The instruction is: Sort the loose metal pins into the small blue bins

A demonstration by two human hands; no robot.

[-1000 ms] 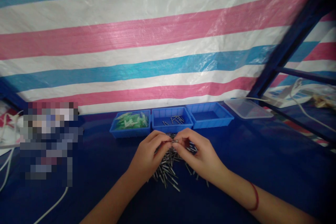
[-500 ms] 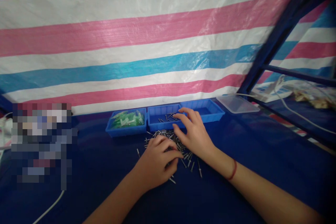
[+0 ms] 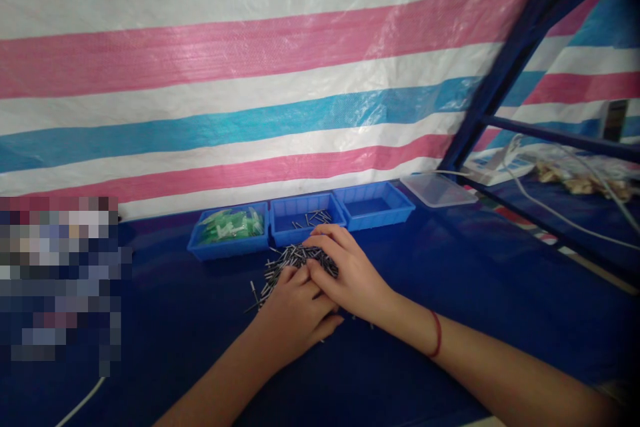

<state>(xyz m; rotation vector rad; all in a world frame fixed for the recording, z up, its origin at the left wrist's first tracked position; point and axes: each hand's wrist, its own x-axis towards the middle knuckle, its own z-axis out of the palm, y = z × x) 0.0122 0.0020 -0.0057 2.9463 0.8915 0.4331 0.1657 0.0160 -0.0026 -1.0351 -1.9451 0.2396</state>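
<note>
A pile of thin metal pop rivets [image 3: 293, 259] lies on the blue tabletop in front of the bins. My left hand [image 3: 295, 310] is at the near side of the pile, its fingers curled inward; whatever they hold is hidden. Over the right part of the pile reaches my right hand [image 3: 353, 273], thumb and fingers apart, its thumb overlapping the left fingers. Several more rivets [image 3: 317, 217] lie in the middle blue bin [image 3: 283, 238], just beyond the right fingertips.
The left blue bin [image 3: 227, 250] holds green and clear plastic packets [image 3: 233, 223]. A third blue bin [image 3: 375, 213] adjoins at right, then a clear plastic lid [image 3: 439, 190]. Behind hangs a striped sheet [image 3: 225, 113]; a dark metal frame [image 3: 500, 73] stands right.
My right hand has come down from the middle bin's edge onto the pile, against my left hand. The left hand stays by the pile. The whole view has shifted slightly.
</note>
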